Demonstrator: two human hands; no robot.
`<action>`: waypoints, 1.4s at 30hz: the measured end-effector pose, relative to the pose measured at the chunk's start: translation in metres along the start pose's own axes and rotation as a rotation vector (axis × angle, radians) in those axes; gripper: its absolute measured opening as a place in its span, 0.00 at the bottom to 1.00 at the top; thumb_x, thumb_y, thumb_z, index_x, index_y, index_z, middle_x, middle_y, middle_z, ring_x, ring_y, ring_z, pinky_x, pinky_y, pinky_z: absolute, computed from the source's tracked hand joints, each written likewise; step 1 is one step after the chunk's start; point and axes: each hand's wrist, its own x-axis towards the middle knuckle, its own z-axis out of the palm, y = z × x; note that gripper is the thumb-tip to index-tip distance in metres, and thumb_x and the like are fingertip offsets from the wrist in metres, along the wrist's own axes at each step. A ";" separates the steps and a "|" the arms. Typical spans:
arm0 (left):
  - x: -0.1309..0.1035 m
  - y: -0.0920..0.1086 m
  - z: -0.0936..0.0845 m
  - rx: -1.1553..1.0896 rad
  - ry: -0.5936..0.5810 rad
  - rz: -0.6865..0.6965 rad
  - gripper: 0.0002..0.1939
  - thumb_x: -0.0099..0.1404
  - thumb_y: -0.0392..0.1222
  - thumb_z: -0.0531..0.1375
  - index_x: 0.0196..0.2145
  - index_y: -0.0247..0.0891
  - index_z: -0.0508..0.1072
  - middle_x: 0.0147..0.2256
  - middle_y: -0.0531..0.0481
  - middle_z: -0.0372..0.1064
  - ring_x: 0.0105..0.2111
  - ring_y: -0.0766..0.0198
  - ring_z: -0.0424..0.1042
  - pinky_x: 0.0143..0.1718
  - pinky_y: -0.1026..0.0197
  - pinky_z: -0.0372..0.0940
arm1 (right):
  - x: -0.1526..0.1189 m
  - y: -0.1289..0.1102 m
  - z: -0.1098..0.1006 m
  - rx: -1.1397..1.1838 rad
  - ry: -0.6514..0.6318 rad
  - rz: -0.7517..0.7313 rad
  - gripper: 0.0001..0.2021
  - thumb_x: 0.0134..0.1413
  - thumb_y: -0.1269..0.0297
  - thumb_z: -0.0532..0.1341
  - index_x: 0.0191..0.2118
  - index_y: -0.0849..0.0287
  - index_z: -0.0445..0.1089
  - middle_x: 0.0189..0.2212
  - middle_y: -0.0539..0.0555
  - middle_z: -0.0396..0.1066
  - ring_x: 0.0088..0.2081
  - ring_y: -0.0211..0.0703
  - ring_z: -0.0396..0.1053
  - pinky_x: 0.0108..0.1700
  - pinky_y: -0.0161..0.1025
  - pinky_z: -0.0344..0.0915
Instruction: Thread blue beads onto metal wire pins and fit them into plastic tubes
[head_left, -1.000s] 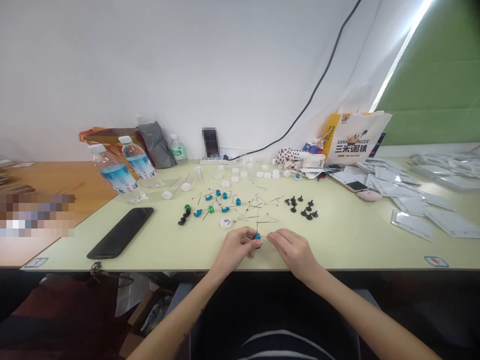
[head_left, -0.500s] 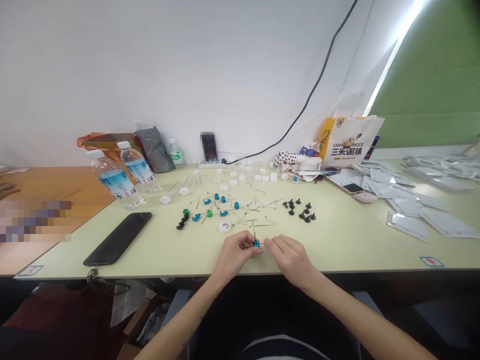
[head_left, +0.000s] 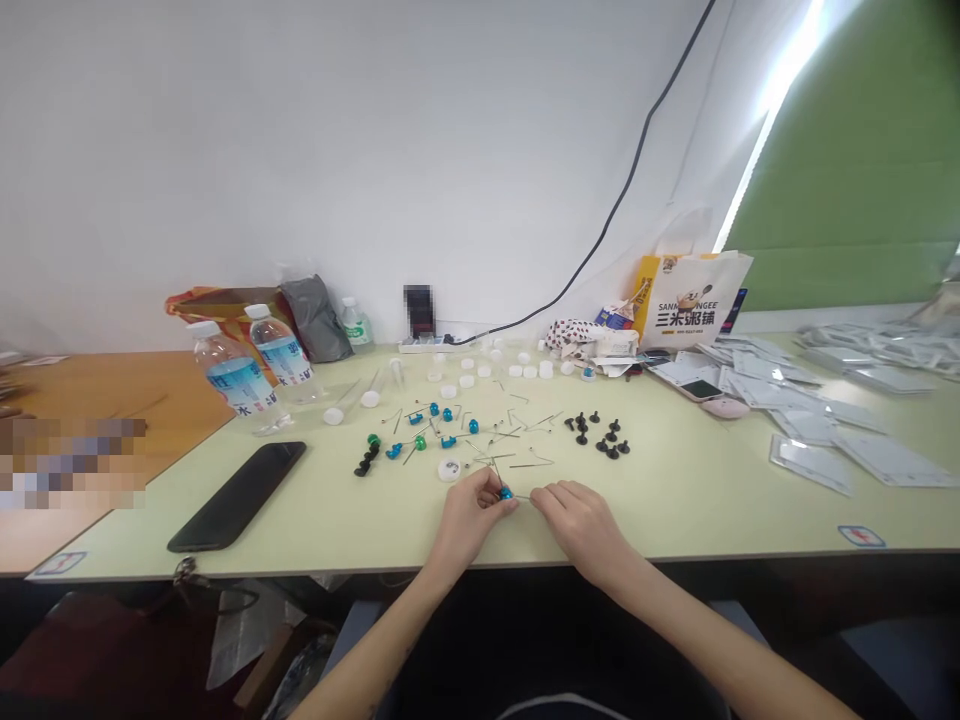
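My left hand pinches a small shiny blue metal part just above the front of the table. A thin dark rod sticks up from this part, leaning left. In the closed fingers of my right hand is a thin metal rod, which points left at the blue part; whether its tip sits inside cannot be made out. Beyond my hands lie loose thin rods and L-shaped keys, a white cap with tiny pieces in it, and several blue parts.
Black knob-like pieces lie to the right, and a black phone to the left. Water bottles stand behind the phone. White caps lie farther back. Flat packets and a paper bag are at the right.
The camera view has tilted up slightly, so the table sits lower. The blue part has shifted a little left, its upright rod leans more, and the gap between my hands is slightly wider.
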 end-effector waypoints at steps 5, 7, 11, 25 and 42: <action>0.000 0.004 0.000 0.024 -0.030 -0.010 0.08 0.49 0.38 0.62 0.27 0.36 0.66 0.26 0.53 0.68 0.25 0.67 0.65 0.29 0.65 0.60 | 0.003 0.001 0.000 0.220 0.046 0.191 0.07 0.60 0.70 0.49 0.34 0.58 0.62 0.27 0.52 0.67 0.28 0.39 0.64 0.31 0.36 0.57; 0.000 0.005 0.001 0.030 -0.040 -0.027 0.09 0.48 0.37 0.63 0.27 0.36 0.67 0.25 0.53 0.68 0.25 0.68 0.65 0.29 0.65 0.60 | 0.006 0.001 -0.004 0.341 0.031 0.279 0.06 0.60 0.67 0.49 0.34 0.58 0.61 0.26 0.50 0.67 0.27 0.38 0.64 0.30 0.35 0.57; 0.000 0.004 -0.002 0.050 -0.056 -0.058 0.12 0.46 0.36 0.64 0.31 0.36 0.69 0.24 0.53 0.68 0.25 0.66 0.67 0.30 0.65 0.62 | 0.010 0.003 -0.014 0.558 0.020 0.421 0.07 0.59 0.61 0.51 0.32 0.56 0.60 0.22 0.48 0.63 0.23 0.37 0.59 0.27 0.34 0.55; 0.111 0.030 -0.092 0.328 0.238 0.167 0.12 0.54 0.47 0.60 0.34 0.36 0.71 0.34 0.46 0.70 0.35 0.60 0.69 0.37 0.59 0.63 | 0.014 0.013 -0.013 1.151 0.063 0.696 0.13 0.58 0.52 0.51 0.35 0.58 0.61 0.24 0.50 0.67 0.24 0.36 0.58 0.29 0.35 0.56; 0.288 0.021 -0.041 0.303 0.508 0.088 0.12 0.51 0.35 0.62 0.34 0.35 0.66 0.36 0.47 0.69 0.40 0.62 0.67 0.45 0.61 0.57 | 0.015 0.011 -0.013 1.213 0.056 0.688 0.14 0.58 0.52 0.51 0.36 0.58 0.62 0.23 0.49 0.66 0.23 0.35 0.56 0.26 0.33 0.54</action>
